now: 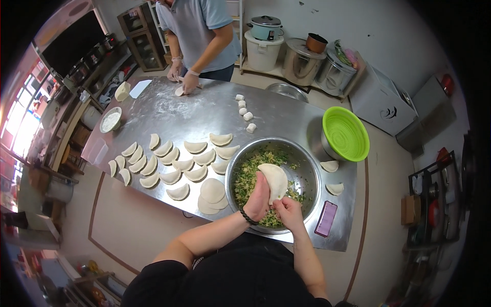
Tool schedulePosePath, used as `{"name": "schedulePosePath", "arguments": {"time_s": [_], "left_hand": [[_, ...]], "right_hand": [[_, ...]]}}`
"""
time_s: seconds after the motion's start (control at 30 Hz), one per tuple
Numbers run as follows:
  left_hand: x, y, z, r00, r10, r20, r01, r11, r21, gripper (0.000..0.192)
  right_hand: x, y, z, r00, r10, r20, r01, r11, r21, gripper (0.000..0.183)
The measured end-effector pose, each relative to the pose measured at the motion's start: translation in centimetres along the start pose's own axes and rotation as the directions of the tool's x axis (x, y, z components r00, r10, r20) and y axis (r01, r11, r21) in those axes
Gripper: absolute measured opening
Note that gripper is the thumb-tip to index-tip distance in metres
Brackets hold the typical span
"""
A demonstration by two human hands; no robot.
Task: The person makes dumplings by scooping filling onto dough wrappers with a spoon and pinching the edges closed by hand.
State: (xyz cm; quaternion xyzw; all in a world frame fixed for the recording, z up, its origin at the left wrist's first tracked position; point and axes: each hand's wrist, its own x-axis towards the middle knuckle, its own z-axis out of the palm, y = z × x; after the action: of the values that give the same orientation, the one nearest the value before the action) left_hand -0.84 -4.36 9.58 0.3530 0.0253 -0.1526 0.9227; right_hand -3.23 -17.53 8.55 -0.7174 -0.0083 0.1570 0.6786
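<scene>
A folded, half-moon dumpling [274, 180] rests along the palm of my left hand [258, 197], above a large steel bowl [312, 169]. The fingers of my right hand [288, 213] pinch its lower end at the edge. Chopped green and yellow filling [247, 174] covers much of the bowl's inside, with bare metal at the upper right. Left of the bowl lie a few overlapping round dough wrappers [212, 192]. Several finished dumplings [196, 173] are spread further left on the steel table [284, 111].
Across the table a co-worker [199, 38] in gloves rolls dough [179, 91]. Small dough pieces [242, 111] lie mid-table. A green basket [345, 132], two dumplings [335, 188] and a phone [326, 218] are at the right. A flour bowl [111, 119] stands at the left.
</scene>
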Motion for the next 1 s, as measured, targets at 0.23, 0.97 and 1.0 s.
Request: {"name": "schedulePosePath", "arguments": {"time_s": [0.23, 0.97, 1.0], "left_hand": [[1.5, -0.6, -3.8, 0.985, -0.093, -0.143, 0.092, 0.996, -0.02, 0.034], [28.3, 17.6, -32.9, 0.755, 0.01, -0.656, 0.654, 0.055, 0.754, 0.054], [28.1, 17.9, -32.7, 0.745, 0.012, -0.667, 0.664, 0.08, 0.743, 0.05]], "right_hand": [[1.5, 2.8, 0.0, 0.99, 0.074, 0.12, -0.05, 0.979, -0.198, 0.027], [-14.8, 7.0, -2.5, 0.731, 0.319, -0.603, -0.397, 0.918, 0.005, 0.026], [-14.9, 6.9, -2.2, 0.724, 0.318, -0.612, -0.406, 0.914, -0.005, 0.025]]}}
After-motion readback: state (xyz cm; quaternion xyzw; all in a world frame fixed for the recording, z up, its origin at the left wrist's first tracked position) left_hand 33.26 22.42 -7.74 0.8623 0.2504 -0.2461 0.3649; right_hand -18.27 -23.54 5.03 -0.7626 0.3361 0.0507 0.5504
